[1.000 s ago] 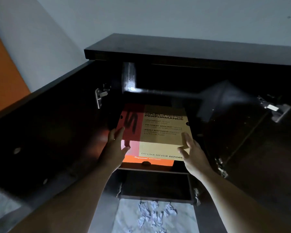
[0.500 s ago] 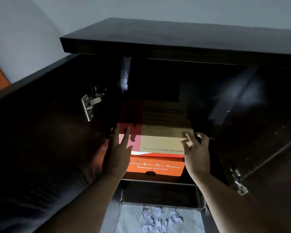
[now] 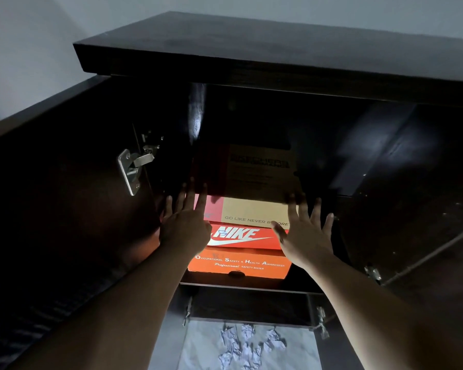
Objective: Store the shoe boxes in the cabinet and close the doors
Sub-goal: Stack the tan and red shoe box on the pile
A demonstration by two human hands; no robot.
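Three shoe boxes are stacked inside the dark cabinet [image 3: 251, 60]. On top lies a tan and red box [image 3: 254, 209] with dark lettering, mostly in shadow. Under it sits an orange Nike box [image 3: 241, 237], and below that an orange safety-shoe box [image 3: 238, 264]. My left hand [image 3: 185, 222] has straight spread fingers against the top box's near left corner. My right hand [image 3: 305, 231] is spread flat at its near right corner. Neither hand grips anything.
Both cabinet doors stand open: the left door [image 3: 64, 182] with a metal hinge [image 3: 131, 169], the right door [image 3: 425, 196] beside my right arm. A lower shelf opening [image 3: 249, 303] is below the boxes. Crumpled white paper [image 3: 249, 345] lies on the pale floor.
The top box has slid deeper into the cabinet, so the Nike box's front now shows. Both hands followed it forward and their fingers have spread flat.
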